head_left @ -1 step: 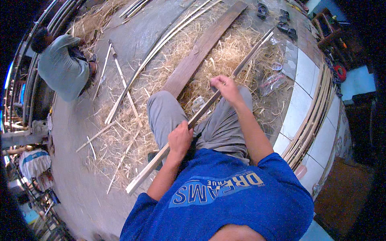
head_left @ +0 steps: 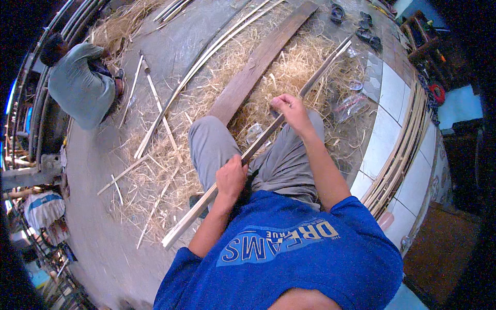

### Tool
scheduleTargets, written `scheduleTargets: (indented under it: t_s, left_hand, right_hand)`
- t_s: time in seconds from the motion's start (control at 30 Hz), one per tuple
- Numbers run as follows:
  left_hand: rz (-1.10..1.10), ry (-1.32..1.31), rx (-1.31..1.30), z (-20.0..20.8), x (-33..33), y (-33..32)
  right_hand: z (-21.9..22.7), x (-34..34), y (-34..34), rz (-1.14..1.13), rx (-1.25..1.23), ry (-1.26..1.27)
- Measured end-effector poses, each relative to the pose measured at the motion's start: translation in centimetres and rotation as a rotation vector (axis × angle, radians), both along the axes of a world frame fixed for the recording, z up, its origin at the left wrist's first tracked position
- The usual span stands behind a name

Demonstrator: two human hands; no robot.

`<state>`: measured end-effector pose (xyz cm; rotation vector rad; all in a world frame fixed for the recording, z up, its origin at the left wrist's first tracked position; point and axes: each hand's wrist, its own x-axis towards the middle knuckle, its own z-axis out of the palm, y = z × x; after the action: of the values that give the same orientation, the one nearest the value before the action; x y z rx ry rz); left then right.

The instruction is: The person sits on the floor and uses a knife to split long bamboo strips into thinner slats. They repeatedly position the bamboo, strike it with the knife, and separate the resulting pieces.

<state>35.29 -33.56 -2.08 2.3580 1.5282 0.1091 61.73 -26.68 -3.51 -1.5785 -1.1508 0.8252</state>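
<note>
A long, narrow bamboo strip (head_left: 188, 223) runs slantwise across my lap, from the lower left up to the loose shavings at the far right. Its near end is pale and looks split into layers; its upper side is dark further along. My left hand (head_left: 231, 178) is wrapped round it beside my left thigh. Above my right knee, my right hand (head_left: 293, 114) is closed at the strip's edge, fingers pinched together. Something small and dark shows by those fingertips, but I cannot make out what it is.
Curly shavings (head_left: 302, 67) cover the floor beneath a brown plank (head_left: 258, 64). Pale strips (head_left: 206, 54) lie left of it, and a strip bundle (head_left: 398, 155) rests on white tiles at right. A person (head_left: 82, 85) crouches far left. Sandals (head_left: 368, 39) lie at the far right.
The fingers of my right hand have shifted very slightly upward at the strip. My left hand and the strip look the same.
</note>
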Motion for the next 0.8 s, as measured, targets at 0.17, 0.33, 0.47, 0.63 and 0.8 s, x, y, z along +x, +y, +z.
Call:
scheduleTargets:
  t_s: [0.17, 0.33, 0.47, 0.63, 0.8]
  left_hand:
    - [0.008, 0.023, -0.016, 0.0, 0.4, 0.3]
    - [0.045, -0.057, -0.048, 0.3, 0.2, 0.6]
    - [0.083, -0.142, -0.123, 2.5, 0.7, 0.8]
    - [0.106, -0.29, -0.231, 4.0, 2.5, -0.5]
    - [-0.073, -0.571, -0.446, 4.7, 3.4, 1.2]
  right_hand:
    - [-0.9, -0.7, -2.4, -0.003, 0.284, -0.751]
    - [-1.9, -0.7, -2.9, -0.32, 0.258, 0.147]
    - [-3.1, -1.3, -4.4, -0.581, 0.319, 0.363]
    - [4.1, -7.2, -6.2, -0.32, -0.032, 1.131]
    - [4.1, -5.2, -2.2, -0.4, 0.245, 1.059]
